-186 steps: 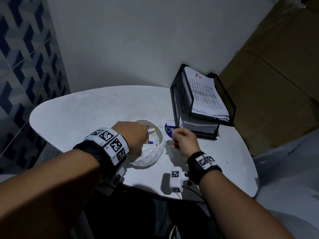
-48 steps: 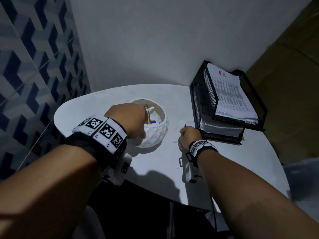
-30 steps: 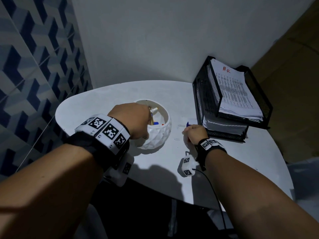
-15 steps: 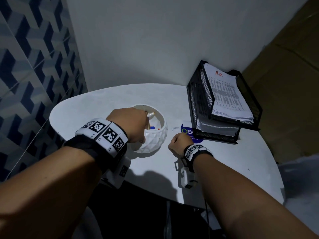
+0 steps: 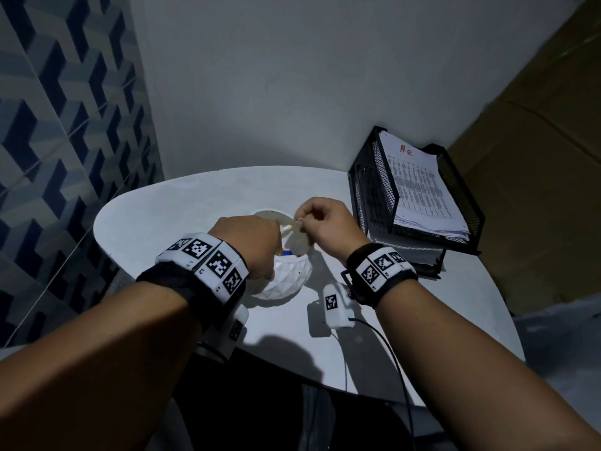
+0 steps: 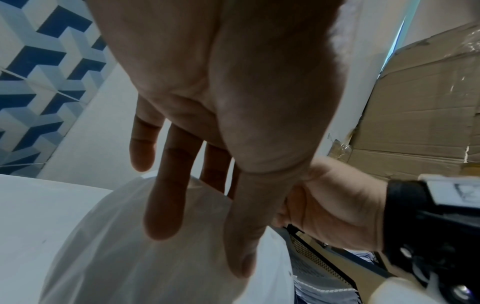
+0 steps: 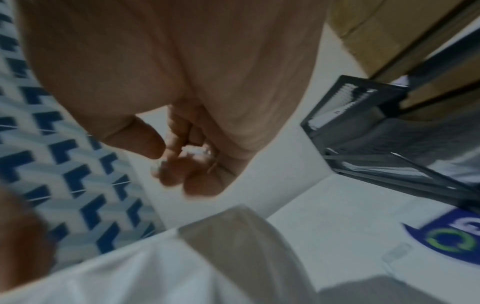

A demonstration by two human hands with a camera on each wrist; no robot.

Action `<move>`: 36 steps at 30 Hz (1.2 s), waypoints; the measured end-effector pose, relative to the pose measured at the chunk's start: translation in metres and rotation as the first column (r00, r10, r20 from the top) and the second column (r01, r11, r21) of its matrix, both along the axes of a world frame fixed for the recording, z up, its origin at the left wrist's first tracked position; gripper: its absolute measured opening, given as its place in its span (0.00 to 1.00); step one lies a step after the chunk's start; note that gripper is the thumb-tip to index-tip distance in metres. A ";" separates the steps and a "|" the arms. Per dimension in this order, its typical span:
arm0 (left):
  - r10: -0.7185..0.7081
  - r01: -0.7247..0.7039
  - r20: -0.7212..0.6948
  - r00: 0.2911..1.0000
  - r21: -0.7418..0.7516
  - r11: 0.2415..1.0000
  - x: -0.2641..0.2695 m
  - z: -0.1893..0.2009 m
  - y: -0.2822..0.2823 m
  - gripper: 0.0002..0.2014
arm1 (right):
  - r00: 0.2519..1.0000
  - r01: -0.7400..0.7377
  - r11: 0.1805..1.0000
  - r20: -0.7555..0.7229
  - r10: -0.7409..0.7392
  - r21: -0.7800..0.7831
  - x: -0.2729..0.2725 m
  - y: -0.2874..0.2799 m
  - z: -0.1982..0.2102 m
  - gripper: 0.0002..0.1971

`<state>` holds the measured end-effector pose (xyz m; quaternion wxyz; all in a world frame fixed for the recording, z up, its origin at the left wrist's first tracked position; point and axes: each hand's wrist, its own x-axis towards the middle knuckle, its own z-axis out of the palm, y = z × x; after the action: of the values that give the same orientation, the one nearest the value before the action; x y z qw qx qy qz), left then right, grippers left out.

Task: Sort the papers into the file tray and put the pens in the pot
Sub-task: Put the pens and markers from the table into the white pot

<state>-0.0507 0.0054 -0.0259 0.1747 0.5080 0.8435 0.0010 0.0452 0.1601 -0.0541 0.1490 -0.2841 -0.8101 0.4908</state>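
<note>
Head view: right hand (image 5: 327, 227) (curled) above pot (image 5: 286, 281).

Blue patterned tiles (image 5: 65, 125), white wall (image 5: 292, 76)

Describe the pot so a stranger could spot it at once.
On the white table, left of the black file tray, sits the pot, between both hands. It is the only white, round, faceted bowl-shaped thing there, with pens poking from its open top.
</note>
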 end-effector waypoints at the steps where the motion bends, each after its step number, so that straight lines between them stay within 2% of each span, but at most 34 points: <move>1: -0.003 0.003 0.002 1.000 -0.002 1.000 0.000 0.001 0.000 0.15 | 0.999 -0.048 0.997 -0.014 0.047 -0.062 -0.002 -0.006 0.005 0.13; 3: -0.010 0.010 0.006 1.000 -0.006 1.000 0.000 0.001 -0.001 0.14 | 0.994 -0.064 0.978 -0.095 0.046 -0.197 -0.005 -0.008 0.006 0.17; 6: -0.002 0.002 0.018 1.000 -0.006 1.000 -0.003 0.000 -0.004 0.19 | 0.958 0.157 0.935 -0.182 -0.223 -0.317 -0.007 0.018 -0.008 0.16; 7: 0.004 -0.004 0.021 1.000 -0.007 1.000 -0.004 0.000 -0.004 0.20 | 0.937 0.254 0.920 -0.162 -0.311 -0.299 -0.005 0.032 -0.018 0.16; 9: 0.016 -0.015 0.027 1.000 -0.011 1.000 -0.007 -0.001 -0.004 0.20 | 0.921 0.387 0.919 -0.008 -0.388 -0.077 0.002 0.055 -0.043 0.14; 11: 0.023 -0.023 0.032 0.999 -0.013 1.000 -0.009 -0.002 -0.003 0.18 | 0.918 0.283 0.950 0.251 -0.308 0.133 0.013 0.070 -0.064 0.12; 13: 0.024 -0.023 0.036 0.999 -0.014 1.000 -0.010 -0.003 -0.002 0.17 | 0.841 0.118 0.975 0.503 -0.199 0.189 0.023 0.076 -0.083 0.15; 15: 0.016 -0.016 0.031 0.999 -0.007 1.000 -0.011 -0.004 0.000 0.15 | 0.738 -0.047 0.953 0.654 -0.169 0.299 0.025 0.076 -0.097 0.16; 16: 0.014 -0.014 0.029 0.999 -0.001 1.000 -0.011 -0.005 0.000 0.15 | 0.715 -0.092 0.932 0.675 -0.183 0.350 0.024 0.075 -0.104 0.15; 18: 0.013 -0.014 0.024 1.000 0.013 1.000 -0.013 -0.005 0.000 0.14 | 0.721 -0.092 0.908 0.657 -0.222 0.408 0.021 0.069 -0.112 0.13; 21: 0.019 -0.019 0.021 1.000 0.013 1.000 -0.014 -0.006 0.000 0.17 | 0.769 0.002 0.884 0.564 -0.301 0.468 0.022 0.059 -0.119 0.15; 24: 0.025 -0.025 0.034 0.999 -0.005 1.000 -0.014 -0.007 0.002 0.17 | 0.790 0.125 0.901 0.508 -0.344 0.416 0.029 0.057 -0.127 0.15; 26: 0.022 -0.021 0.039 0.999 -0.014 1.000 -0.013 -0.006 0.002 0.16 | 0.787 0.144 0.913 0.515 -0.339 0.381 0.034 0.055 -0.128 0.14; 30: 0.021 -0.021 0.043 0.999 0.003 1.000 -0.010 -0.005 0.003 0.14 | 0.800 0.138 0.932 0.517 -0.304 0.335 0.043 0.054 -0.129 0.16; 32: 0.020 -0.021 0.041 0.999 0.010 1.000 -0.009 -0.005 0.001 0.15 | 0.809 0.124 0.925 0.503 -0.304 0.360 0.044 0.051 -0.129 0.18; 36: 0.019 -0.019 0.031 0.999 0.004 1.000 -0.009 -0.005 -0.001 0.14 | 0.803 -0.045 0.895 0.549 -0.232 0.444 0.035 0.043 -0.128 0.09</move>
<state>-0.0593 0.0044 -0.0311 0.1867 0.5003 0.8454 0.0126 0.0807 0.2035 -0.1822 -0.0249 -0.4219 -0.8889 0.1765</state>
